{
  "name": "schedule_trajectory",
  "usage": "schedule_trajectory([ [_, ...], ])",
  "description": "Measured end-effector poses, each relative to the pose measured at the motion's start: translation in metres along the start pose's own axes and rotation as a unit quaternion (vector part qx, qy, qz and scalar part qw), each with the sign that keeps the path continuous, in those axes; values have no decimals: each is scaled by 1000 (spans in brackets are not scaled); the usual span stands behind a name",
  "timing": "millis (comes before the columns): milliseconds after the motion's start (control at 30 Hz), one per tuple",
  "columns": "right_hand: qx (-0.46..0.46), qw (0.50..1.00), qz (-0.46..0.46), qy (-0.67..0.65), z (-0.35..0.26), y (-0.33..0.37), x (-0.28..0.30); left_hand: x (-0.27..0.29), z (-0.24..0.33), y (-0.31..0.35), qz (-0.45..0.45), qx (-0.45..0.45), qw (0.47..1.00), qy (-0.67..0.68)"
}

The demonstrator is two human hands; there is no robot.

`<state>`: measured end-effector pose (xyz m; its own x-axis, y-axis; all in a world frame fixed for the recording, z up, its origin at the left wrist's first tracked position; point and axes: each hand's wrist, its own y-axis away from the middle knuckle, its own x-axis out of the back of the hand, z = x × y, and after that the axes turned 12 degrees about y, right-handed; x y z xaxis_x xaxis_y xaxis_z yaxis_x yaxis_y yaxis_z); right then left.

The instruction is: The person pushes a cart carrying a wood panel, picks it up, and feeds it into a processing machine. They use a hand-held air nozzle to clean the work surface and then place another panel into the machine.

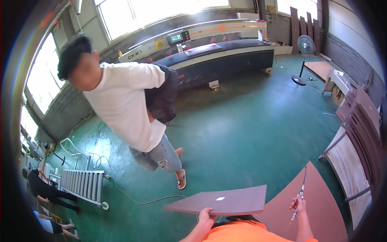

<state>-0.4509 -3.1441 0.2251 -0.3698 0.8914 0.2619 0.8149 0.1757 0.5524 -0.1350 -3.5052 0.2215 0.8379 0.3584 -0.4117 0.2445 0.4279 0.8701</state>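
Note:
My left hand (205,220) grips the near edge of a flat brown panel (240,198), which is held level in front of my body. A small white label (220,198) lies on the panel's upper face. Further right, my right hand (299,206) is closed around a slim metal air blow gun (302,186), whose thin nozzle points away from me. The blow gun is over a larger reddish-brown board (320,193) and apart from the panel.
A person in a white shirt (125,97) stands ahead on the left. Behind is a long machine (225,60). A roller conveyor (82,183) and other people are far left. A standing fan (300,76) and stacked brown panels (360,121) are right. A cable (149,202) crosses the green floor.

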Motion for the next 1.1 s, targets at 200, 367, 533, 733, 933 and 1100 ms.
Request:
schedule_trajectory([
  [200, -39, 999, 27, -24, -19, -126, -84, -157, 58, -115, 3, 64, 997, -49],
  [367, -48, 998, -38, 3, -153, -246, -175, -319, 129, -153, -10, 18, 998, -56],
  [533, 32, 987, -107, 118, -361, -346, -281, -451, 234, -192, -53, -67, 996, -14],
  [733, 124, 972, -124, 154, -546, -470, -439, -587, 382, -247, -159, -256, 950, 79],
  [933, 128, 970, -196, 68, -694, -533, -611, -733, 547, -336, -187, -370, 906, 80],
  [1100, 157, 934, -275, 168, -770, -584, -721, -831, 673, -385, -139, -459, 873, 91],
])
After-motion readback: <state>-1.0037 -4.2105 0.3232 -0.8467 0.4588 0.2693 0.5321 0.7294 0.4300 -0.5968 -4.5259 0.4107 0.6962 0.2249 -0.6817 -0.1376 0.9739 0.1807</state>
